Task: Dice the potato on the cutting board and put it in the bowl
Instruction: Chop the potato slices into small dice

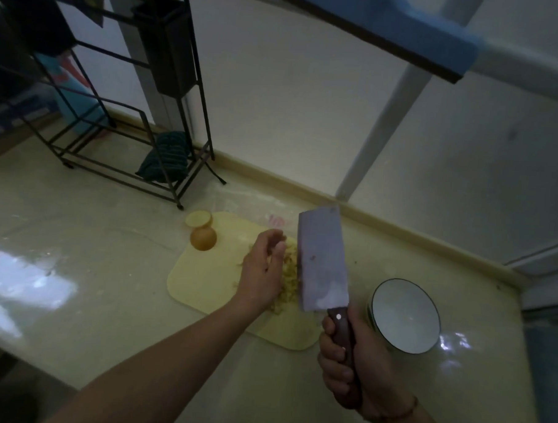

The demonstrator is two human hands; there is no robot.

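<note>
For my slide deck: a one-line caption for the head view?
Left hand gathers diced potato against cleaver held by right hand.

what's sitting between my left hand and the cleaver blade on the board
In the head view, a pile of diced potato lies on the cutting board between the left hand and the cleaver.

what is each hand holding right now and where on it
The right hand grips the cleaver by its dark handle. The left hand holds nothing, fingers straight beside the diced potato.

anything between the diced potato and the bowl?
Only the cleaver, held upright in the right hand, stands between the dice and the bowl. The left hand is against the pile's other side.
</note>
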